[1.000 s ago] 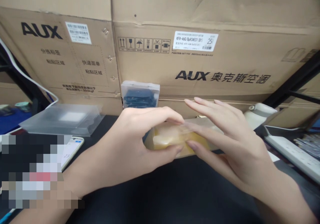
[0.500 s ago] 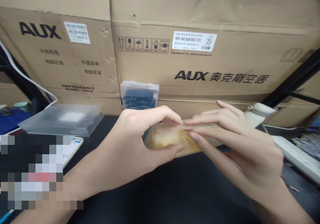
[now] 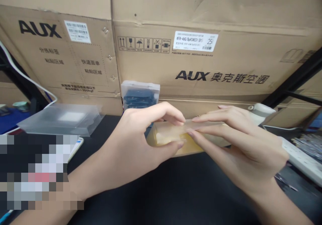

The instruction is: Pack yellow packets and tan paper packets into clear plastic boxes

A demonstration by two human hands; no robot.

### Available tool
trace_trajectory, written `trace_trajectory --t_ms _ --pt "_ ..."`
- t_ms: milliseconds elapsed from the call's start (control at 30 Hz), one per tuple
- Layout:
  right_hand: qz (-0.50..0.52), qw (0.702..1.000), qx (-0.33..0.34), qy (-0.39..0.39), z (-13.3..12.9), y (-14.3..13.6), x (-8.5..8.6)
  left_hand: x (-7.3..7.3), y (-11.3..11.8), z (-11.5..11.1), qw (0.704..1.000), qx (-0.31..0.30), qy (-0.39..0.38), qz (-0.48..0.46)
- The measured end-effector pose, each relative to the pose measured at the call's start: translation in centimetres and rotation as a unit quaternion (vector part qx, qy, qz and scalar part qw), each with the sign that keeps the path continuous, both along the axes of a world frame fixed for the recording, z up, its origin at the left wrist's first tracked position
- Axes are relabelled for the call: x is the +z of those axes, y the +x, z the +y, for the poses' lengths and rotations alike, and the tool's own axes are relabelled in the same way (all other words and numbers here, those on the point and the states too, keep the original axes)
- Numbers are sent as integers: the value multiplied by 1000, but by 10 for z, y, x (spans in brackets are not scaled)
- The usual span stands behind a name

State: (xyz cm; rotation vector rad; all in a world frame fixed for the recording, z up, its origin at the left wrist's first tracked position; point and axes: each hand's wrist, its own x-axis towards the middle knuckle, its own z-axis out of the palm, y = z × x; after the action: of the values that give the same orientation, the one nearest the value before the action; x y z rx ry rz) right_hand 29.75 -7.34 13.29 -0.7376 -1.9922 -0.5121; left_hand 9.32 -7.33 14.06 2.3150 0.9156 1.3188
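The left hand (image 3: 133, 139) grips the plastic box (image 3: 166, 135), and at its three o'clock the right hand (image 3: 249, 146) pinches a clear flap (image 3: 193, 125), seemingly not yet flat.

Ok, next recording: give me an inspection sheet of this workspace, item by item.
Surface: black tabletop, beneath both hands.
Job's things: pale translucent box, yellow showing inside; contents unclear.
Clutter: clear plastic case and partly pixelated phone at left; case with blue contents behind the left hand; white bottle and power strip at right.
Hands: left curled around the box; right hand has fingertips at its top.
Cables: white cable at left, another at right.
Surroundings: AUX cardboard cartons behind; black frame bars both sides.
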Motion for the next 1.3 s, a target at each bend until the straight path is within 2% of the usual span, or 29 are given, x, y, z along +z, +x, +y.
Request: trace_trajectory --t_ms 200,600,867,1100,1300 --pt "-13 1000 -3 22 1 0 0 0 -1 2 999 -18 -9 -30" --pt "-73 996 48 -30 -2 -7 3 -1 -1 6 997 -28 -34 -68" --pt "-17 998 59 -18 -2 -16 0 -2 2 9 997 -14 -32 -75" --pt "-41 996 54 -62 -3 -17 6 -1 0 4 999 4 -14 -42" --pt "-92 992 63 -60 3 -9 6 -4 1 4 999 37 0 -39"
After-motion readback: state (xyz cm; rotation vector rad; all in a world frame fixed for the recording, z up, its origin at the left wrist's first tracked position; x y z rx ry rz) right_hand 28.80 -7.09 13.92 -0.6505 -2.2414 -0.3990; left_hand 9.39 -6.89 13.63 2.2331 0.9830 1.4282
